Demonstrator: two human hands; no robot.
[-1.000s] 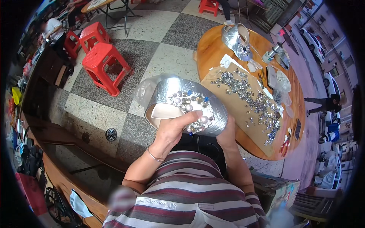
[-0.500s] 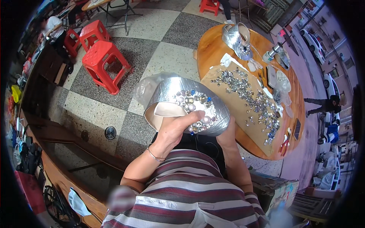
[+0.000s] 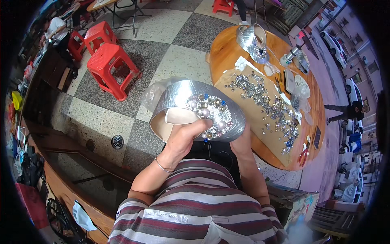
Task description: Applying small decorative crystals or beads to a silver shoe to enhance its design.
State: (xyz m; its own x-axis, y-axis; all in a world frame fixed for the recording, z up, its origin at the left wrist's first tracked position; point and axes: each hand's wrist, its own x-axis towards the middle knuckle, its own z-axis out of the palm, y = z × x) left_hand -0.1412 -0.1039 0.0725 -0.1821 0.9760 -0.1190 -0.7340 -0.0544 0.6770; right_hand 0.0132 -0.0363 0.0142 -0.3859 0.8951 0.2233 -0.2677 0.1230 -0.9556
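I see the silver shoe (image 3: 185, 103) held up in front of my chest, over the checkered floor (image 3: 162, 44) and just left of the round wooden table (image 3: 227, 49). Its long axis runs roughly left to right across the view, the open mouth with its pale lining toward my left and the part crusted with beads and rhinestones (image 3: 211, 116) toward my right. My left hand (image 3: 183, 138) comes up from below and closes over the near rim, thumb and fingertips pressing on the stones, so the decorated patch lies just up and right of that grip. My right hand (image 3: 241, 140) cradles the shoe from underneath at its right end; most of it is hidden behind the shoe, so I cannot tell how its fingers are curled. The left hand is clearly the nearer one to the beadwork. The loose stones (image 3: 268, 101) lie spread on a cardboard sheet (image 3: 239, 87) on the table, farther right, well apart from both hands, beside a second silver shoe (image 3: 252, 38).
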